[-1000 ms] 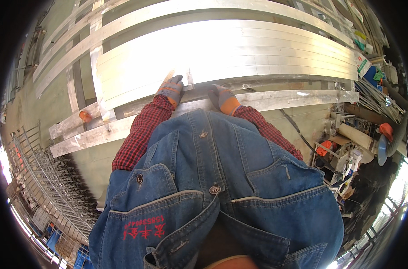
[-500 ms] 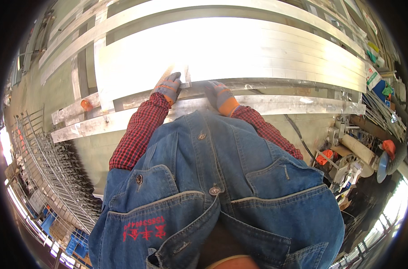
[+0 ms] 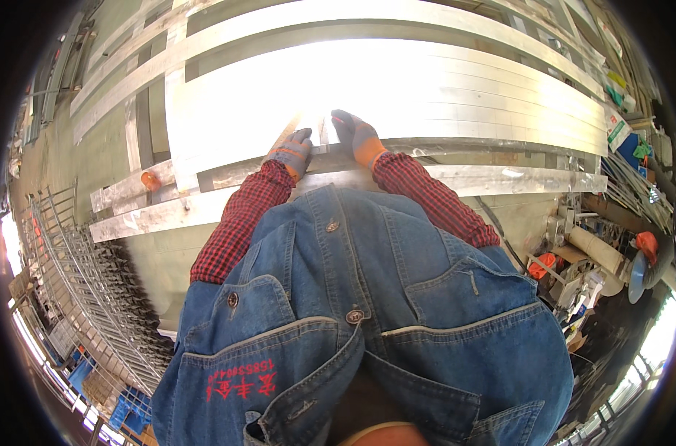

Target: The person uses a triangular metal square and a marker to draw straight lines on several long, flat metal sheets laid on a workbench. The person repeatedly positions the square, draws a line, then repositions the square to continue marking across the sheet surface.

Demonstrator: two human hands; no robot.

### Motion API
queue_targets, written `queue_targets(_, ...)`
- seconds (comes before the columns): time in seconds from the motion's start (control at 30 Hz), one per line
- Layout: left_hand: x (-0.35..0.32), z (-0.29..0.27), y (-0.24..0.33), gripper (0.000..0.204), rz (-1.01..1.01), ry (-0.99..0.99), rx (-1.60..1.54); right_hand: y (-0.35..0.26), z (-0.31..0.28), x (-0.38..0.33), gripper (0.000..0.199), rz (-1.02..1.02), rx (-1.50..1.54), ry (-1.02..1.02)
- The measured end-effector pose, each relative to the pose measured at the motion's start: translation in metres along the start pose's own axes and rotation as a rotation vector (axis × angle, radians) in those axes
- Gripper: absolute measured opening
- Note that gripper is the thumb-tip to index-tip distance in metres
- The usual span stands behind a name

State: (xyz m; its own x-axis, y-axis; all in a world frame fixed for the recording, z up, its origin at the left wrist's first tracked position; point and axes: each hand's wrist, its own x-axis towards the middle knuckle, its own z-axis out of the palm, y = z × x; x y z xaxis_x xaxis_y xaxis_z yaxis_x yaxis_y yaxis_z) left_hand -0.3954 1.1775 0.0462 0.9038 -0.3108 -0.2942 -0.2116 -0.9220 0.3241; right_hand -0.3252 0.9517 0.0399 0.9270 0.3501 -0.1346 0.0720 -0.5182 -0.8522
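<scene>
Both gloved hands rest on the near edge of a stack of long, flat, silvery aluminium strips [image 3: 397, 89] lying across pale metal support rails [image 3: 167, 212]. The left hand [image 3: 293, 151] lies fingers spread on the strips; the right hand [image 3: 358, 136] presses palm-down beside it, neither closed around anything. The strips look stiff, smooth, probably slippery and sharp-edged; they are best taken by the near long edge, gloves on.
</scene>
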Motion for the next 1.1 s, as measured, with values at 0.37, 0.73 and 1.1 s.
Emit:
queue_targets(0.37,0.004,-0.007,-0.003,0.033,0.071,-0.044,0.030,-0.005,0.019,0.009,0.034,0.027,-0.078,0.077)
queue_targets(0.73,0.003,-0.012,-0.007,0.033,0.176,-0.009,0.095,-0.021,0.013,0.004,0.040,0.086,-0.142,0.032)
queue_targets(1.1,0.008,-0.013,-0.006,0.036,0.180,-0.048,0.154,0.010,0.013,-0.064,0.041,0.293,0.027,-0.144)
